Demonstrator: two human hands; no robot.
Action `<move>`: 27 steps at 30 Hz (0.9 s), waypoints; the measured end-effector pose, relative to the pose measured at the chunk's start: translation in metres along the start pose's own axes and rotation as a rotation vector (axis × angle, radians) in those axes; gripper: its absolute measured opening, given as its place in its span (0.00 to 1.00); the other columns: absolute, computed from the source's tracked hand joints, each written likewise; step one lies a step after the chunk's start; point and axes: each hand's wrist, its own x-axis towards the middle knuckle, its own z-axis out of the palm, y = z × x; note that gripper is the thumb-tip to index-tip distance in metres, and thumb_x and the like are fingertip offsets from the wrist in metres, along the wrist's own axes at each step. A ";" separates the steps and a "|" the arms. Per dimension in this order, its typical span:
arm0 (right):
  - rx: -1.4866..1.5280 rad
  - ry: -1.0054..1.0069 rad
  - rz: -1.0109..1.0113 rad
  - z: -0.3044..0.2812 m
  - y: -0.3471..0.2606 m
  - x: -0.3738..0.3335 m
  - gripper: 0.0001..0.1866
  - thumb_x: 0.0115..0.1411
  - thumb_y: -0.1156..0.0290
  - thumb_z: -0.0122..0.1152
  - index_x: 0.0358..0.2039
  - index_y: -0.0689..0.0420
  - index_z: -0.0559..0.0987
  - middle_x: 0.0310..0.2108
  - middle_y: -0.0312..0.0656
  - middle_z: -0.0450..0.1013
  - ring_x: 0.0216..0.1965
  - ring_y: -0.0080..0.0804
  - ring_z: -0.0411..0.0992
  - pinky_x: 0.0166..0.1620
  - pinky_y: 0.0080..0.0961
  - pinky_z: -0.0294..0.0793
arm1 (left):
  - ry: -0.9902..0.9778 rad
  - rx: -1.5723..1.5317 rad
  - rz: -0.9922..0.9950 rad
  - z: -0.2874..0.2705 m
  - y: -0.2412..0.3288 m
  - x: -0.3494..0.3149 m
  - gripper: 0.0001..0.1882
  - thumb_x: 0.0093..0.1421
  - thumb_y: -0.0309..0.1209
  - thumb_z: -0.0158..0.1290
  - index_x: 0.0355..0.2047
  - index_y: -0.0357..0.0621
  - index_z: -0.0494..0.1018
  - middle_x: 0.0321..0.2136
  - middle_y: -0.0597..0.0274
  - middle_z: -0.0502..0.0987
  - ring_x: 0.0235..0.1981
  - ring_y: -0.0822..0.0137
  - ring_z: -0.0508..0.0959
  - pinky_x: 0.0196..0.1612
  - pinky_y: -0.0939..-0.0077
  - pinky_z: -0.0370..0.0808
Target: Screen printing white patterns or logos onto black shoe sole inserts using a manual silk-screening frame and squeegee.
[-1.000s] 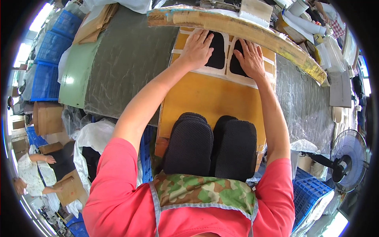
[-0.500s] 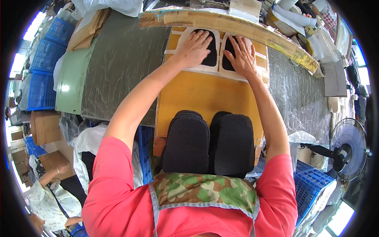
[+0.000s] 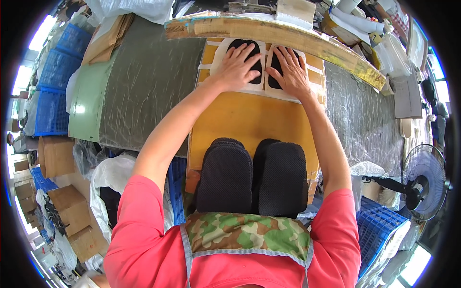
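Black insole pieces (image 3: 250, 61) lie on white backing at the yellow board's (image 3: 249, 120) far end. Your left hand (image 3: 236, 67) and right hand (image 3: 289, 72) press flat, fingers spread. Probably thin, floppy; lift by edges.

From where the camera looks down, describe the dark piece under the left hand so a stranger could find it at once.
Start at the orange board in the middle of the workbench, and go to its far end under the long curved plank. Two dark insole-shaped pieces lie there side by side on white backing. The left piece is under the left hand; its twin lies under the right hand.
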 end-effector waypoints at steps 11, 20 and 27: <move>0.079 0.231 0.169 0.000 0.009 -0.008 0.19 0.63 0.65 0.52 0.52 0.58 0.74 0.56 0.49 0.67 0.60 0.44 0.62 0.63 0.40 0.56 | 0.187 -0.016 -0.101 0.003 -0.016 -0.005 0.28 0.66 0.43 0.40 0.62 0.44 0.58 0.65 0.44 0.53 0.67 0.48 0.50 0.67 0.55 0.47; 0.111 0.238 0.081 -0.041 0.034 -0.062 0.13 0.61 0.72 0.53 0.44 0.62 0.78 0.49 0.47 0.74 0.55 0.44 0.68 0.59 0.37 0.63 | 0.847 -0.905 -0.490 -0.084 -0.055 -0.066 0.28 0.69 0.47 0.39 0.59 0.38 0.61 0.51 0.53 0.69 0.54 0.64 0.67 0.59 0.68 0.62; 0.168 0.365 0.425 -0.122 0.115 -0.079 0.12 0.60 0.74 0.55 0.43 0.59 0.80 0.39 0.49 0.78 0.42 0.42 0.77 0.46 0.30 0.74 | 0.560 -1.058 -0.099 -0.166 -0.014 -0.077 0.33 0.69 0.54 0.27 0.58 0.40 0.62 0.61 0.53 0.63 0.64 0.59 0.59 0.65 0.61 0.53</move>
